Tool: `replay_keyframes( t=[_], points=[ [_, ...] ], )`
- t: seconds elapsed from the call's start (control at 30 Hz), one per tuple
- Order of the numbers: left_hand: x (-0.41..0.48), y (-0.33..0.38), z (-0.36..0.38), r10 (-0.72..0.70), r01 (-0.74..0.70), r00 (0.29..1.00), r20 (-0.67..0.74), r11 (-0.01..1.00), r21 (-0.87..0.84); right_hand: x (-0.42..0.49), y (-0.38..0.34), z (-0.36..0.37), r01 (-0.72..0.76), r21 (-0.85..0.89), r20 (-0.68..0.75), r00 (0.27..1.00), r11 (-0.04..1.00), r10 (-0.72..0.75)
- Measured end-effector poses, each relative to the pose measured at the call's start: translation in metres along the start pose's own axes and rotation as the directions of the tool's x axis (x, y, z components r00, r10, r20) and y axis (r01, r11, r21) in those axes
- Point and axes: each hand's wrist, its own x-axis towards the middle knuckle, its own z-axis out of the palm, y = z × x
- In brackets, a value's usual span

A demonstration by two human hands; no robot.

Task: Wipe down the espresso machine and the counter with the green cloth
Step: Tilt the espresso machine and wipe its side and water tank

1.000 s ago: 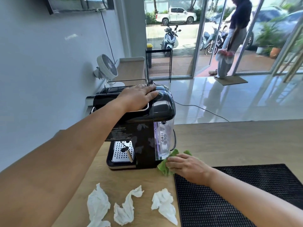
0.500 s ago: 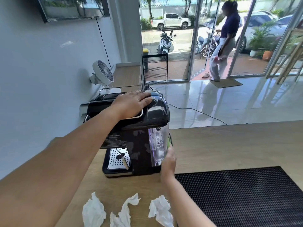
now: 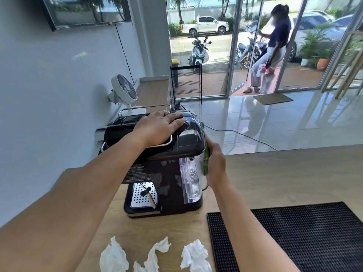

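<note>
A black espresso machine (image 3: 169, 173) with a clear water tank stands on the wooden counter (image 3: 275, 173). My left hand (image 3: 159, 127) rests flat on the machine's top, fingers spread. My right hand (image 3: 215, 163) presses the green cloth (image 3: 206, 160) against the machine's right side, over the tank. Only a thin green edge of the cloth shows between my palm and the machine.
Three crumpled white tissues (image 3: 155, 254) lie on the counter in front of the machine. A black rubber bar mat (image 3: 304, 236) covers the counter's near right. A small white fan (image 3: 124, 91) stands behind the machine by the wall. A person stands at the open glass door.
My right hand lifted the green cloth from the counter by the machine's base and slid it up the right side to the tank's upper part. My left hand stayed on top.
</note>
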Motion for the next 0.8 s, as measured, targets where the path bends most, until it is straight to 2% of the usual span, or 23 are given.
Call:
replay_keyframes(
  t=[0.1, 0.17, 0.27, 0.33, 0.43, 0.57, 0.7, 0.8],
  points=[
    [-0.001, 0.0, 0.001, -0.009, 0.009, 1.0, 0.005, 1.0, -0.013, -0.006, 0.033, -0.007, -0.113, -0.173, -0.099, 0.99, 0.978, 0.097],
    [0.0, 0.0, 0.0, -0.009, 0.01, 1.0, 0.005, 1.0, -0.019, -0.024, 0.059, -0.018, -0.197, -0.213, -0.112, 0.978, 0.957, 0.176],
    [0.001, 0.001, -0.001, -0.025, 0.025, 1.0, 0.01, 1.0, -0.012, -0.051, 0.079, -0.03, -0.2, -0.154, -0.101, 0.977, 0.968, 0.186],
    [0.005, 0.003, -0.004, -0.042, 0.042, 0.999, 0.001, 0.999, -0.012, -0.05, 0.067, -0.023, -0.133, -0.054, -0.047, 0.99, 0.99, 0.131],
    [0.009, 0.01, -0.007, -0.083, 0.084, 0.996, -0.012, 0.996, 0.02, -0.017, 0.034, -0.011, -0.056, -0.025, 0.026, 0.998, 0.998, 0.057],
    [0.016, 0.027, -0.013, -0.134, 0.134, 0.991, -0.011, 0.981, 0.142, 0.017, 0.002, -0.004, -0.115, -0.07, -0.008, 0.993, 0.991, 0.114],
    [0.022, 0.037, -0.007, -0.188, 0.185, 0.982, -0.006, 0.963, 0.197, 0.01, 0.047, -0.016, -0.325, -0.151, -0.144, 0.942, 0.934, 0.305],
    [0.024, 0.034, 0.002, -0.218, 0.214, 0.976, 0.019, 0.969, 0.125, -0.012, 0.078, -0.031, -0.366, -0.188, -0.143, 0.928, 0.911, 0.344]
  ],
)
